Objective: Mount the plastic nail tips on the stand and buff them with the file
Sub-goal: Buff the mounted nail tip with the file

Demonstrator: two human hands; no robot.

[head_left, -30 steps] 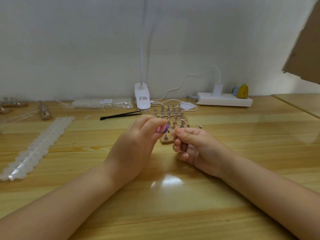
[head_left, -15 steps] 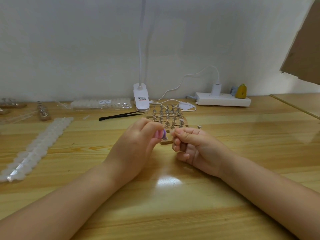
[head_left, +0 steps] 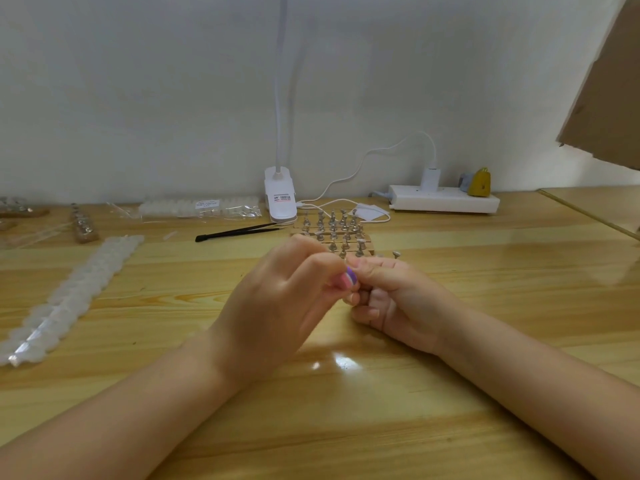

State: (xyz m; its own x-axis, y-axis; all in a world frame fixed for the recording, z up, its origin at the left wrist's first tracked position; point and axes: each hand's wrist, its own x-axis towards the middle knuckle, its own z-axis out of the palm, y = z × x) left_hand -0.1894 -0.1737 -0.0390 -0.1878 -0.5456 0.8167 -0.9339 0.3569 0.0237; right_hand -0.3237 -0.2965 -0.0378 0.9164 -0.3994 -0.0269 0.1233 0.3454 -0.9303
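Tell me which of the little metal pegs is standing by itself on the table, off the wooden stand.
The single peg just right of the wooden stand, behind the right hand. All the others stand in rows on the stand.

Wooden table (head_left: 485, 341) carries all items. Wooden stand with metal pegs (head_left: 334, 233) at centre, behind both hands. Black tweezers (head_left: 239, 232) left of stand; white clip lamp (head_left: 280, 199) behind it; white power strip (head_left: 443, 202) right rear; long strip of clear nail tips (head_left: 69, 296) far left.
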